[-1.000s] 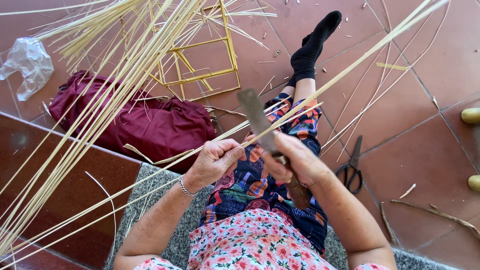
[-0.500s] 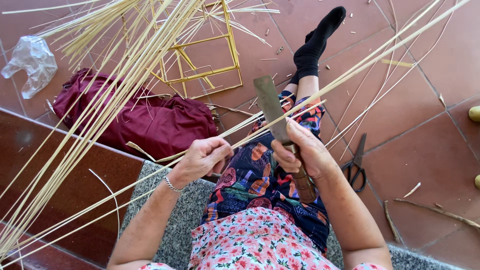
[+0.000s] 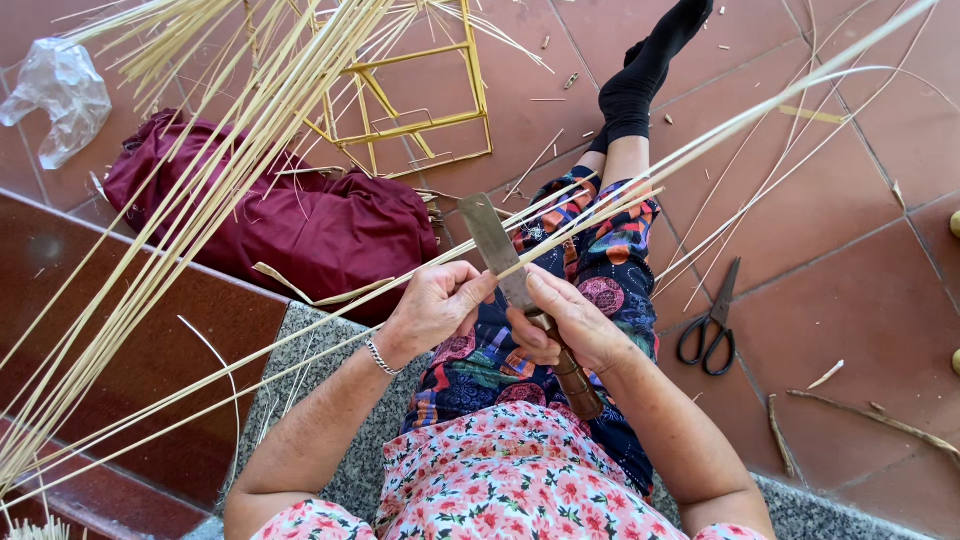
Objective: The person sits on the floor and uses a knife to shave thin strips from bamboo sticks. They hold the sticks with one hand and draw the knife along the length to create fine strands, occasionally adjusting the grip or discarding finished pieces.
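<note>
2 hands meet above the lap: the right hand is clenched on a broad knife, its blade against a long pale cane strip pinched by the left hand. Beyond lie black scissors, a maroon cloth and a yellow frame on the tiled floor.

Crumpled clear plastic bag, top-left floor

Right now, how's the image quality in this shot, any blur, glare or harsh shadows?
Head view: sharp, daylight even, with soft glare on the red floor tiles; left hand, right hand and knife are crisp; thin strips fan out with slight wide-angle stretch near the edges; no harsh shadows.
</note>
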